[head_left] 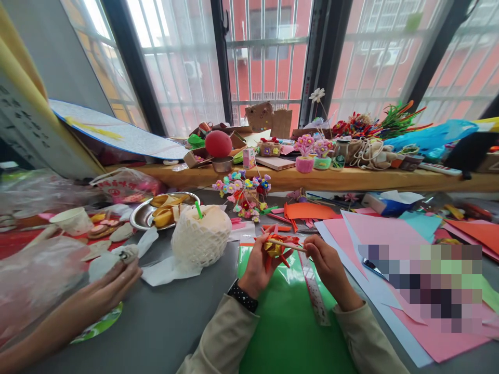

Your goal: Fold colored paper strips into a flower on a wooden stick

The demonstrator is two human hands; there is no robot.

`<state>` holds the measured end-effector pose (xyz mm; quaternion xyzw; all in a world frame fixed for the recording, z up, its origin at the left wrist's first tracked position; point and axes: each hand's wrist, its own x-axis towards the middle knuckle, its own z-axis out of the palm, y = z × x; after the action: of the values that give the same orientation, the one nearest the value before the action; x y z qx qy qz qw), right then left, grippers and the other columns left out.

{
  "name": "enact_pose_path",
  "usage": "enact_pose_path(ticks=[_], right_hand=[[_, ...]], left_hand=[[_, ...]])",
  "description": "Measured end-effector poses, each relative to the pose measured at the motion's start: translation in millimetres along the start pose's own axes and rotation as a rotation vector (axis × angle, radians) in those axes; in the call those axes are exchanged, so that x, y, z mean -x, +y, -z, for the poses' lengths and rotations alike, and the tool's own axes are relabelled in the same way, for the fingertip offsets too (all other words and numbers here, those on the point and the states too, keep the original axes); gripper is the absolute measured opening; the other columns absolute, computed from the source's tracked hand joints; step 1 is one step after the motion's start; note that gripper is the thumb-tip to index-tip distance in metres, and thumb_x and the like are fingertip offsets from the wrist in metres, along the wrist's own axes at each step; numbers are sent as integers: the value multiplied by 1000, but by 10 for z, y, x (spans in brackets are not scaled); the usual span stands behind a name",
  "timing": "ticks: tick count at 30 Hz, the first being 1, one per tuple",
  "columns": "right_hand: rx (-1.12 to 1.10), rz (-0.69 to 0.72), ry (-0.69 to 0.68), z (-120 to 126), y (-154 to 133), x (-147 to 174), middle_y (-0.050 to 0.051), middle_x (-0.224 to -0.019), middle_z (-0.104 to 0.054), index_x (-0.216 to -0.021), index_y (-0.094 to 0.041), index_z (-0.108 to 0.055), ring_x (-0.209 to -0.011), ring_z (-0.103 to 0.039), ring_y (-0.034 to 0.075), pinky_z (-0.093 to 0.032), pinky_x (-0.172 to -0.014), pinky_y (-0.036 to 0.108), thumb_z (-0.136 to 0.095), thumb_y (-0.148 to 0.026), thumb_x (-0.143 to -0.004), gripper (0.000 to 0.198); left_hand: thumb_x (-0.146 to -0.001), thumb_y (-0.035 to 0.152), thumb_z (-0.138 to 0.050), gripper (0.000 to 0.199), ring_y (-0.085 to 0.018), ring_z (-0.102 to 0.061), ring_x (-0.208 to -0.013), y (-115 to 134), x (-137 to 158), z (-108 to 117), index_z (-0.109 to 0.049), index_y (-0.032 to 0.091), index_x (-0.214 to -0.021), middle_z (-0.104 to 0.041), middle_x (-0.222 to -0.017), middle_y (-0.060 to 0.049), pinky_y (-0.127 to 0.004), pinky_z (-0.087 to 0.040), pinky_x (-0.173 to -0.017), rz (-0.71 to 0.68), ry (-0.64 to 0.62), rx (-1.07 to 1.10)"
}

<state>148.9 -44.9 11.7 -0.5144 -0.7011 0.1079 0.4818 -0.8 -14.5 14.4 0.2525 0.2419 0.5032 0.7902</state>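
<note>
My left hand (pixel 253 272) is closed around an orange-red folded paper flower (pixel 286 261) with a yellow middle. In my right hand (pixel 326 267) the fingers pinch the end of a thin pale stick (pixel 287 244), which lies across the flower's yellow part. Whether the stick's far tip touches the paper is too small to tell. Both hands are above a glossy green sheet (pixel 290 327) on the grey table. A clear ruler with red markings (pixel 316 298) lies on the sheet, below my right hand.
Another person's hand (pixel 120 275) holds white tissue at left. A coconut in white netting (pixel 202 236) and a metal plate of banana peels (pixel 136 217) stand nearby. Pink paper sheets (pixel 424 337) cover the right side. Crochet flowers (pixel 244 189) and orange paper (pixel 312 210) lie ahead.
</note>
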Motion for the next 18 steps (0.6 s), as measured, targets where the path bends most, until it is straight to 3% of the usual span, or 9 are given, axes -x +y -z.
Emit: enact_pose_path(ticks=[4,11,18], right_hand=[[27,-26,60,8,27,-21,-1,-58,-51,-71,-18,-49,-54,-49,13,-38,-51,22,-29,-38,-85,31],[119,77,38,4,53,-29,3,-69,-54,-85,-18,-57,-68,-52,16,-41,-61,26,-36,-30,-84,24],[117,49,69,-19,62,3,5,-87,-60,-102,-18,-53,-78,-55,17,-43,-66,26,-38,-27,-83,26]], left_hand=[[-78,27,-40,36,-13,-60,-70,-34,15,-18,-40,21,-114,-63,-84,-2,-38,-48,-74,19,-32,-50],[-77,40,-43,40,-14,-60,-68,-70,31,-41,-44,20,-112,-63,-85,-4,-36,-49,-70,64,-44,-183],[-77,31,-45,30,-14,-59,-72,-64,6,-41,-49,15,-102,-61,-86,-6,-29,-48,-67,90,-37,-124]])
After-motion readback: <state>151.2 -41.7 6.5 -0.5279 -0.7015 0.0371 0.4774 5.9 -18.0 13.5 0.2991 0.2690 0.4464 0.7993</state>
